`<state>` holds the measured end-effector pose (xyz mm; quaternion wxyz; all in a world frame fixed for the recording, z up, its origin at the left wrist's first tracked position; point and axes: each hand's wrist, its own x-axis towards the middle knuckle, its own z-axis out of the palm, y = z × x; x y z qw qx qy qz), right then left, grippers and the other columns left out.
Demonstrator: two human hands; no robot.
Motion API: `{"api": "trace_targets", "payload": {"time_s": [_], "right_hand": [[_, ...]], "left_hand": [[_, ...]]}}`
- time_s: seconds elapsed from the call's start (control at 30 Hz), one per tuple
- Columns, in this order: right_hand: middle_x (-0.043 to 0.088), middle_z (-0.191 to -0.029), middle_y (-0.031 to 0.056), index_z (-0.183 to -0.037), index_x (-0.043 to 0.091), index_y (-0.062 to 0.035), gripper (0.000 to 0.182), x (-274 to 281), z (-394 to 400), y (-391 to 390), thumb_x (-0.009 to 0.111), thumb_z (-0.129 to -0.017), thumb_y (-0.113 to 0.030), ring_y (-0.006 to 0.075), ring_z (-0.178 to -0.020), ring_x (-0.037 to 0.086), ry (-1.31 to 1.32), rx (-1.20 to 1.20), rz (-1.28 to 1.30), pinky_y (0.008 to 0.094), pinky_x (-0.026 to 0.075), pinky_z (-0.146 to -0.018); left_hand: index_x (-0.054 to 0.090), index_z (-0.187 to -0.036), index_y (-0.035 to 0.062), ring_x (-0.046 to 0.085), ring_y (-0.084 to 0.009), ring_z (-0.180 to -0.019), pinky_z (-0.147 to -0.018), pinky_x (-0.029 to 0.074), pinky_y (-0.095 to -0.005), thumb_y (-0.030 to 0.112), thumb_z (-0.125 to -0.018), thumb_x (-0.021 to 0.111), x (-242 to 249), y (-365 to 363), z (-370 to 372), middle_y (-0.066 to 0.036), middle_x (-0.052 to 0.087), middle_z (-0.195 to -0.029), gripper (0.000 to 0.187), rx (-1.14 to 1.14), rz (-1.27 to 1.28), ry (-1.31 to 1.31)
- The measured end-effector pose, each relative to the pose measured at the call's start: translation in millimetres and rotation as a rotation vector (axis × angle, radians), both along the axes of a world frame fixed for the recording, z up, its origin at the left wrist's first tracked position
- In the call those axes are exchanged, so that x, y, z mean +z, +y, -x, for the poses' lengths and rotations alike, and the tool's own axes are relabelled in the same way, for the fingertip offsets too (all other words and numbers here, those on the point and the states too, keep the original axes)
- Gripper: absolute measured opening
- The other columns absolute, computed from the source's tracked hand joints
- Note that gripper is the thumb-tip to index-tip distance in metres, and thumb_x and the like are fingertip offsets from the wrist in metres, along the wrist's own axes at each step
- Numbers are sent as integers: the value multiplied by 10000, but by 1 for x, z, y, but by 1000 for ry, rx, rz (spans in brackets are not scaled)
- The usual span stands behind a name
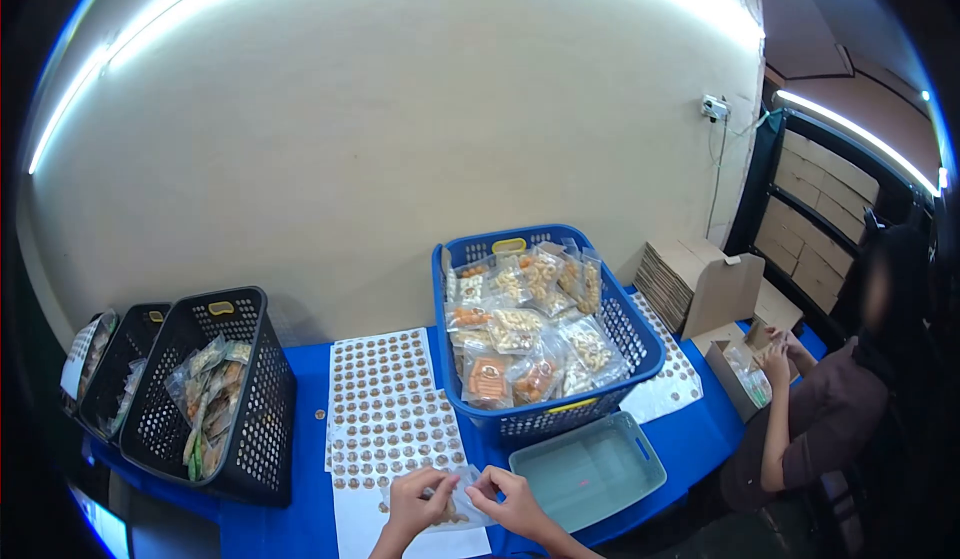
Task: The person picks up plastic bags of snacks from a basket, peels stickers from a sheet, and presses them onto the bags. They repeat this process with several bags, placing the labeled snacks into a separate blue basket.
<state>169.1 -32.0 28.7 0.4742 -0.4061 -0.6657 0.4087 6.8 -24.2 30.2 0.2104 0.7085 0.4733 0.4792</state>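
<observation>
At the bottom centre, a clear plastic snack packet (455, 512) with pale pieces inside is between my two hands, over the lower end of a white sticker sheet. My left hand (418, 504) is closed, thumb and forefinger pinched at the packet's left side. On the other side, my right hand (515, 502) pinches near the packet's upper right edge; its fingertips partly hide what they grip. Rows of small round brown stickers cover the sticker sheet (395, 429) just beyond my hands.
A blue basket (550, 424) full of snack packets stands ahead on the blue table (305, 389). A green-grey tray (587, 471) lies right of my hands. Black baskets (265, 399) with packets stand left. At right, a co-worker (820, 409) handles something beside a cardboard box (740, 374); flattened cartons (668, 279) stand behind.
</observation>
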Motion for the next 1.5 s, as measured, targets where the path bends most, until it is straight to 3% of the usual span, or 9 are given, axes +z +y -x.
{"api": "trace_targets", "payload": {"time_s": [0.53,0.63,0.87,0.93,1.0,1.03,1.13,1.23,1.5], "right_hand": [[512,-635,57,-685,496,19,166,8,-42,-41,588,-774,-87,109,-584,518,-21,-79,-53,231,422,-560],[507,-617,49,-665,499,15,189,-11,-58,-49,594,-775,-106,101,-572,504,-67,-83,-30,231,415,-553],[555,-619,57,-765,571,5,189,-89,-112,-81,599,-782,-181,102,-577,525,-212,-326,277,249,415,-540],[564,-628,58,-794,583,0,211,-97,-120,-90,586,-794,-211,113,-576,529,-311,-328,313,255,415,-541],[571,-640,74,-825,592,-10,237,-113,-124,-94,572,-804,-245,130,-578,534,-420,-310,323,267,417,-545],[597,-704,117,-864,599,-21,309,-119,-123,-97,536,-822,-321,219,-631,577,-433,-272,346,305,438,-586],[612,-802,151,-892,597,-19,383,-144,-113,-109,493,-834,-382,299,-751,591,-538,-83,459,341,449,-658],[596,-911,186,-946,601,-28,500,-148,-103,-127,388,-852,-470,353,-885,550,-630,83,625,380,426,-791],[556,-1057,196,-1102,540,-71,558,-167,-100,-157,371,-837,-533,357,-986,521,-478,-98,921,383,392,-868]], "left_hand": [[608,-667,2,539,-145,-499,-464,395,-249,92,-762,600,25,15,-31,-77,557,-564,131,-36,-160,-40],[466,-633,32,369,-56,-547,-502,320,-220,177,-883,451,23,45,-5,23,424,-576,289,268,-87,-593],[439,-798,53,418,-57,-678,-612,378,-215,168,-902,340,57,61,-9,6,427,-749,184,211,-373,-829],[477,-871,41,441,-74,-707,-644,393,-214,121,-884,389,58,82,-34,-5,447,-794,119,232,-512,-625],[492,-888,16,455,-79,-783,-726,374,-206,95,-890,411,51,109,-53,-22,481,-845,114,104,-406,-719],[492,-901,0,458,-88,-813,-749,366,-208,81,-892,403,49,120,-68,-35,489,-861,120,82,-416,-770],[474,-1066,-6,489,-266,-974,-864,359,-335,72,-828,483,38,139,-83,-142,517,-1010,251,91,-483,-110],[464,-1112,4,434,-334,-1070,-928,316,-378,84,-769,544,18,126,-90,-184,469,-1131,361,-5,-393,44],[508,-996,7,465,-242,-1033,-860,360,-325,25,-767,496,-22,57,-20,-128,500,-1085,229,47,-92,-190]]}}
